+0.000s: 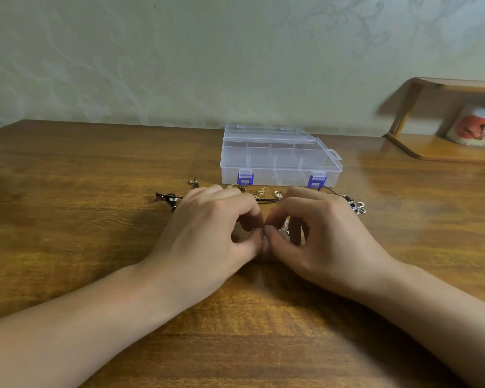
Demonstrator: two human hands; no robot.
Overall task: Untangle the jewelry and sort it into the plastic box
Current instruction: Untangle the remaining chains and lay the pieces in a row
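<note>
Two hands, left and right, pinch a thin silver chain together, just before the closed plastic box on the tabletop.

The desk is showing warm brown with darker wavy grain streaking across it, while the plastic box is sitting see-through and colourless, its two latches glowing violet-blue. Along its front, black cords with silvery beads are lying beside a thin gold chain, and a silver flower pendant with dark stones is glinting off to the right. Behind, the wall is wearing pale grey-green with faint swirling leaf patterns, and on the honey-coloured wooden shelf a white container is carrying an orange-red picture.
</note>
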